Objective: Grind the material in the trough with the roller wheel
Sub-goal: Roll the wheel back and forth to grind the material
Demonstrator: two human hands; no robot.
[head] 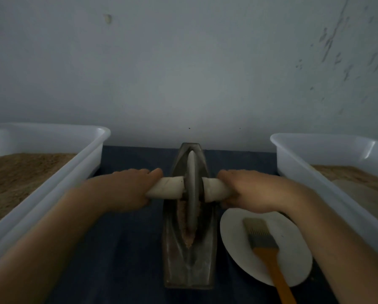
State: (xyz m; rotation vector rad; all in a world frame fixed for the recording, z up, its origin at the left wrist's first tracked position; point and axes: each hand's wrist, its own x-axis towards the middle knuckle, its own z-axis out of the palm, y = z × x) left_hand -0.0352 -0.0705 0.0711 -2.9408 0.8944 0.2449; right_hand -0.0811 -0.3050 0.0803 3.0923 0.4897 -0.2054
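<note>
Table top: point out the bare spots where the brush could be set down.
Bare dark cloth lies between the left tub and the trough, under the left forearm. The right side is crowded: plate with brush fills the gap to the right tub.

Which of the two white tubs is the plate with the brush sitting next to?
The right-hand tub. The white plate carrying the orange-handled brush lies beside its near wall; the left-hand tub has only dark tabletop beside it.
</note>
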